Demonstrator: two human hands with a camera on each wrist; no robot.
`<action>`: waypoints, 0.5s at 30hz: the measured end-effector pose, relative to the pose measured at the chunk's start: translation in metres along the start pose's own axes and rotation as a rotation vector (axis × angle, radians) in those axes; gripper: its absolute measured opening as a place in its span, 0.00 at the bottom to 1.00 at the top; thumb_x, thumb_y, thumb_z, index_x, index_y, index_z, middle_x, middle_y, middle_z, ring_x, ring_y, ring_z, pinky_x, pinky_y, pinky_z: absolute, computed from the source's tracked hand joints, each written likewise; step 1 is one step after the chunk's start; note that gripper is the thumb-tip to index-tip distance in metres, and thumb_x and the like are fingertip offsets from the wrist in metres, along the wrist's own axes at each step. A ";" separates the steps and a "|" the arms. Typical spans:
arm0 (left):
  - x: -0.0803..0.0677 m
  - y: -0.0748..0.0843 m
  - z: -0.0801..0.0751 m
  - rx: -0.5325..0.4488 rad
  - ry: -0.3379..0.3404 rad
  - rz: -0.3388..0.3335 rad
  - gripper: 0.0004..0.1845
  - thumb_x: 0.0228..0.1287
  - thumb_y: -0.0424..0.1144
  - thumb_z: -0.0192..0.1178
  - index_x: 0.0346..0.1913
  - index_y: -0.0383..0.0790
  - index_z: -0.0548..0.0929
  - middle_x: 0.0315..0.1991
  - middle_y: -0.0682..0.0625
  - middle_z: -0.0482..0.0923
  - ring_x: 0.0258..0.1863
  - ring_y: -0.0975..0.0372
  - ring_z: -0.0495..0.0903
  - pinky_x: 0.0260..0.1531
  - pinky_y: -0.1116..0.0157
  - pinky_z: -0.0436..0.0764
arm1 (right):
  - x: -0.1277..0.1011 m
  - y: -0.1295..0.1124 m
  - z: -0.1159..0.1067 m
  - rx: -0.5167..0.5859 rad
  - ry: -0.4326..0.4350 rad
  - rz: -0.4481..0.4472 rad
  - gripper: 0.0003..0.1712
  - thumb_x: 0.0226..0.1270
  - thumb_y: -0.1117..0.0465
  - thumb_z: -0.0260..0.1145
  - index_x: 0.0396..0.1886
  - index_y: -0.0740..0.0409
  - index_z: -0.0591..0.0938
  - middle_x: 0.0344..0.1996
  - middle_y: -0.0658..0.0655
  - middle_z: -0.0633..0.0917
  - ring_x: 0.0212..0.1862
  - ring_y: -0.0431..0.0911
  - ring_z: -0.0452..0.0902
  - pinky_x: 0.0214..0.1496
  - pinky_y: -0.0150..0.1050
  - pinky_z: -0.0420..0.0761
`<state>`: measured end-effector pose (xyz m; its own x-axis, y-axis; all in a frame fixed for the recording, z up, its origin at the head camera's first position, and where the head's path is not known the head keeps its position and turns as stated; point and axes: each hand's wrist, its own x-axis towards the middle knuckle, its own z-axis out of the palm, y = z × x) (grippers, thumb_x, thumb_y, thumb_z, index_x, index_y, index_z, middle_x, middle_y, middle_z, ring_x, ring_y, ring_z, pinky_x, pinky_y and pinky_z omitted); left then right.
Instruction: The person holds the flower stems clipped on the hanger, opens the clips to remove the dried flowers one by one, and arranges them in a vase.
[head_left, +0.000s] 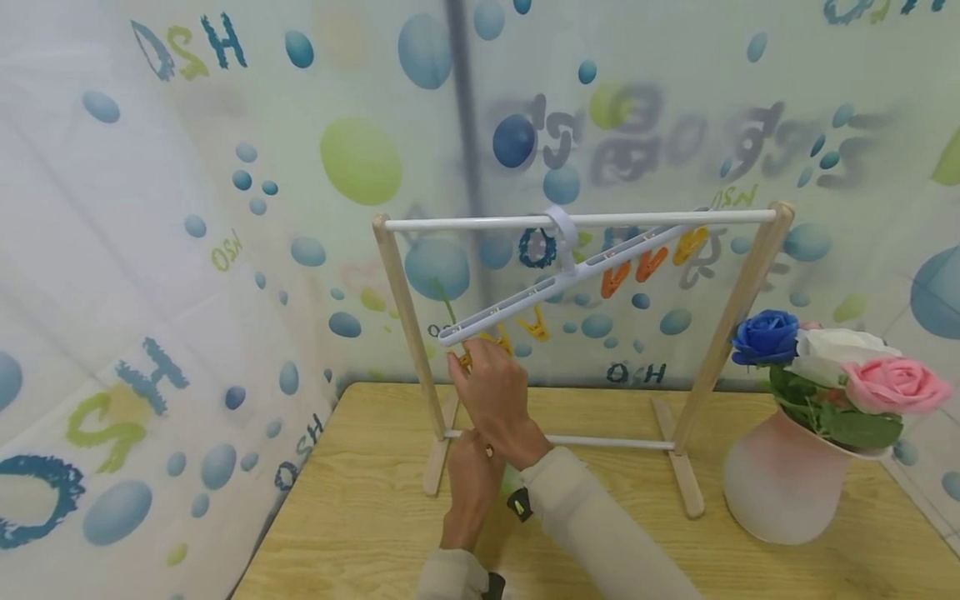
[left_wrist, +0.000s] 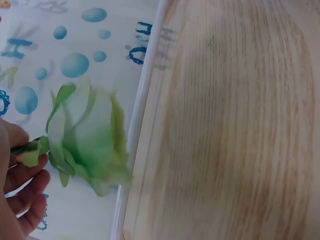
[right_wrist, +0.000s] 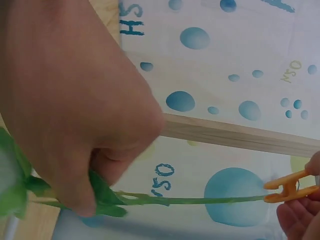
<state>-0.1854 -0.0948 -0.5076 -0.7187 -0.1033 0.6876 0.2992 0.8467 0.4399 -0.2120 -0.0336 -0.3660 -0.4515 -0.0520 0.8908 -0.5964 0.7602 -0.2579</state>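
While right hand (head_left: 491,392) covers clip, green flower (left_wrist: 87,140) blurred.

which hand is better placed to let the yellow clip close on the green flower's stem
Right. The right hand is up at the tilted white hanger bar, pinching the yellow plastic clip at the stem's tip. The left hand sits lower, holding the green artificial flower near its head.
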 end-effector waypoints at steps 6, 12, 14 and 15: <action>0.001 0.001 -0.008 0.002 -0.178 -0.068 0.12 0.55 0.36 0.66 0.18 0.48 0.77 0.17 0.57 0.73 0.19 0.67 0.69 0.21 0.67 0.69 | -0.001 0.000 -0.003 0.009 -0.022 -0.011 0.14 0.57 0.57 0.75 0.37 0.57 0.81 0.21 0.50 0.80 0.19 0.41 0.71 0.16 0.32 0.68; 0.008 0.001 -0.018 -0.025 -0.329 -0.135 0.19 0.66 0.35 0.59 0.16 0.46 0.71 0.16 0.56 0.67 0.15 0.67 0.63 0.16 0.69 0.64 | -0.003 0.002 -0.006 0.007 -0.069 -0.005 0.15 0.59 0.55 0.75 0.40 0.57 0.82 0.25 0.51 0.82 0.23 0.43 0.76 0.18 0.34 0.73; 0.010 0.001 -0.019 -0.004 -0.343 -0.159 0.18 0.68 0.35 0.59 0.17 0.44 0.74 0.17 0.55 0.69 0.15 0.66 0.65 0.15 0.67 0.66 | -0.005 0.003 -0.006 0.002 -0.073 -0.020 0.15 0.59 0.55 0.75 0.41 0.58 0.83 0.27 0.52 0.84 0.26 0.44 0.80 0.19 0.35 0.76; 0.011 0.001 -0.019 0.004 -0.350 -0.170 0.17 0.69 0.35 0.58 0.19 0.44 0.77 0.17 0.54 0.70 0.16 0.66 0.67 0.16 0.67 0.67 | -0.006 0.005 -0.006 0.001 -0.076 -0.030 0.15 0.59 0.56 0.74 0.41 0.59 0.83 0.28 0.53 0.85 0.26 0.45 0.80 0.20 0.36 0.77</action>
<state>-0.1809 -0.1056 -0.4887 -0.9288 -0.0587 0.3659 0.1553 0.8349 0.5280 -0.2083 -0.0259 -0.3700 -0.4820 -0.1239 0.8673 -0.6111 0.7570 -0.2315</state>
